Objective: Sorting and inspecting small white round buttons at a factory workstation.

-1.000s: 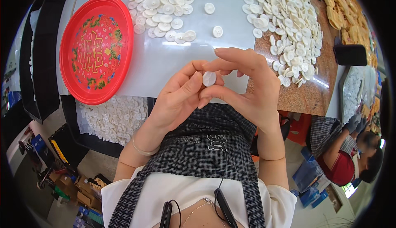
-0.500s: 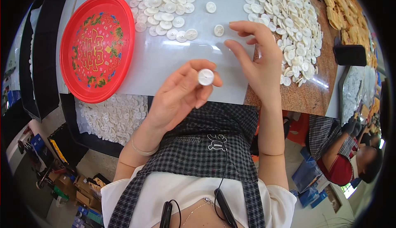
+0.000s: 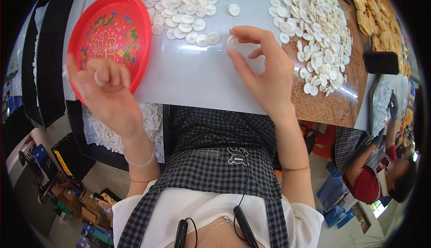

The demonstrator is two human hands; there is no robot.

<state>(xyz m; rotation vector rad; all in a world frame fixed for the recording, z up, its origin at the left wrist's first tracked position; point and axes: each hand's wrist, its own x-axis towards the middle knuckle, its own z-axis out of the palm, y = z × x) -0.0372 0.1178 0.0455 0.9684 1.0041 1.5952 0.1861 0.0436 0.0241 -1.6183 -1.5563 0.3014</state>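
Observation:
My left hand [image 3: 105, 89] hovers over the near edge of a round red patterned tray [image 3: 110, 37], fingers curled on a small white round disc; the hand is blurred. My right hand [image 3: 262, 71] is raised over the white table [image 3: 193, 75], pinching another white disc [image 3: 232, 41] between thumb and forefinger. It is just in front of a spread of white discs [image 3: 184, 6] at the table's far middle.
A larger heap of white discs [image 3: 314, 28] lies on the brown surface at right, with yellowish pieces [image 3: 372, 6] beyond and a dark phone [image 3: 381, 62]. A box of white discs [image 3: 134, 129] sits below the table at left. Another person [image 3: 377, 167] sits at right.
My hands have parted: the left swung left with its disc over the red tray, and the right reached forward and picked up a disc from the spread.

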